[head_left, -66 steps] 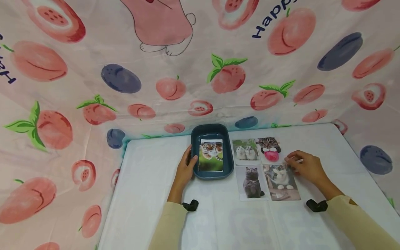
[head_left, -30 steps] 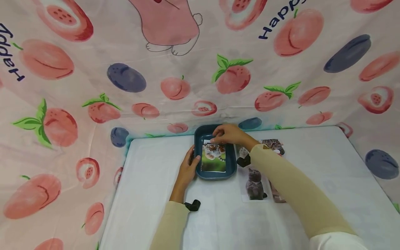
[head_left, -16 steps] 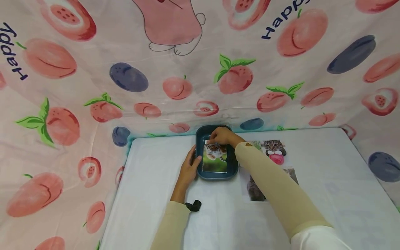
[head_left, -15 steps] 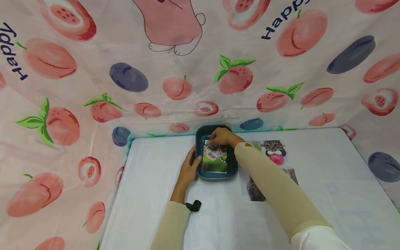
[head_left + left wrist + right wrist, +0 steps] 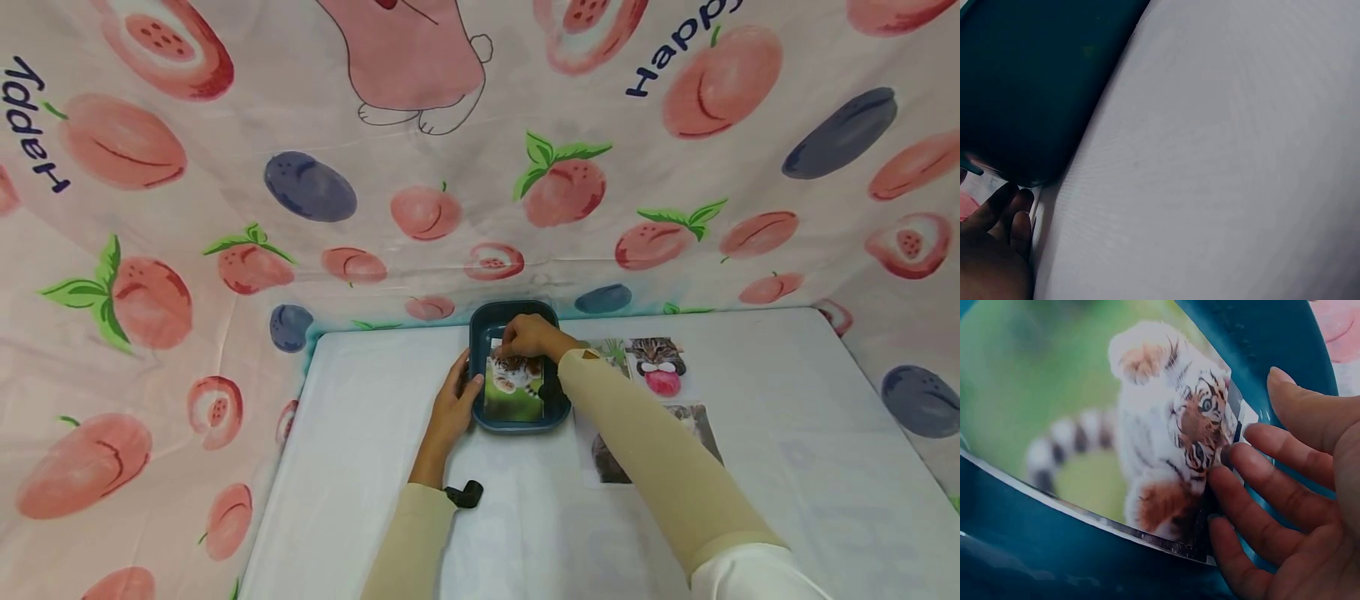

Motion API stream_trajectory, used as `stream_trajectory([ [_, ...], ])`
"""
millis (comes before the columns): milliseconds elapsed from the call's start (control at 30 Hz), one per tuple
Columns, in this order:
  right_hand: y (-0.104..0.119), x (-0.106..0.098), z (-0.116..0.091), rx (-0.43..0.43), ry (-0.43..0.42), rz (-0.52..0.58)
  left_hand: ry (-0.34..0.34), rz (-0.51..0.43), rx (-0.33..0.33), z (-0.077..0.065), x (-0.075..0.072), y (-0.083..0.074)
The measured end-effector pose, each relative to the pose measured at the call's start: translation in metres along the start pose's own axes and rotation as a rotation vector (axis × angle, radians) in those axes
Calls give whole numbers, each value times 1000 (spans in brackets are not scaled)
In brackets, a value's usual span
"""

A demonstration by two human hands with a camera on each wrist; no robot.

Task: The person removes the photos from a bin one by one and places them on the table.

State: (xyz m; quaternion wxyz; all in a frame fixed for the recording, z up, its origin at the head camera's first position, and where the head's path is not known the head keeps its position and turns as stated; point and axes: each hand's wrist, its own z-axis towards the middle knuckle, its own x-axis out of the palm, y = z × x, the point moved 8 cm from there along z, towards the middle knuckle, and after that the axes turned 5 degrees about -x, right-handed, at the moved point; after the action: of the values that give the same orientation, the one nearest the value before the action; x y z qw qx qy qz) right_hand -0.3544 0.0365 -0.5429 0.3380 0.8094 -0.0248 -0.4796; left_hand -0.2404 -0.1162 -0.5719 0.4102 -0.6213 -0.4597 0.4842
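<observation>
A dark teal tray [image 5: 556, 408] stands near the back edge of the table, with a tiger-cub picture card [image 5: 513, 398] lying inside it. My left hand [image 5: 450, 414] holds the tray's left side, its thumb at the rim; in the left wrist view the hand's fingers [image 5: 997, 212] reach the tray's outer wall. Over the far end of the card is my right hand [image 5: 528, 336]. The right wrist view has this hand's fingers [image 5: 1266, 494] extended, tips on the card's top edge, thumb apart. A paler edge shows under the tiger card there.
Right of the tray lie several animal picture cards: a cat with a pink ball [image 5: 658, 367], a grey cat [image 5: 609, 462], a grey-and-white cat [image 5: 705, 429] and a green picture [image 5: 613, 350]. My right sleeve [image 5: 645, 442] covers parts of them. A fruit-print cloth [image 5: 450, 275] hangs behind.
My right hand has come from the cards on the right over to the tray. Lately it moved slightly towards me, and the tiger card slid a little that way. The left hand stays put.
</observation>
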Motion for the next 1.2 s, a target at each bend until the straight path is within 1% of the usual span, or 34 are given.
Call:
stream_trajectory([
  [133,1,2,-2,-15,4,-19,-29,11,19,9,0,18],
  [267,2,5,-2,-20,29,-31,-33,11,29,10,0,19],
  [333,1,7,-3,-21,47,-23,-34,6,27,10,-1,20],
  [400,2,7,-4,-39,58,-2,-34,-2,22,10,0,21],
  [533,8,3,-11,-89,69,75,-32,-1,22,10,0,21],
  [600,12,1,-16,-109,78,149,-35,7,30,10,0,19],
  [700,14,0,-24,-106,104,273,-42,20,39,11,0,18],
  [800,11,4,-30,-87,138,369,-43,19,29,12,0,19],
  [1000,7,6,-44,-125,137,409,-42,15,21,12,0,21],
  [1133,6,6,-52,-132,107,475,-45,12,28,12,0,20],
  [1200,6,5,-56,-131,75,505,-48,13,32,12,0,20],
])
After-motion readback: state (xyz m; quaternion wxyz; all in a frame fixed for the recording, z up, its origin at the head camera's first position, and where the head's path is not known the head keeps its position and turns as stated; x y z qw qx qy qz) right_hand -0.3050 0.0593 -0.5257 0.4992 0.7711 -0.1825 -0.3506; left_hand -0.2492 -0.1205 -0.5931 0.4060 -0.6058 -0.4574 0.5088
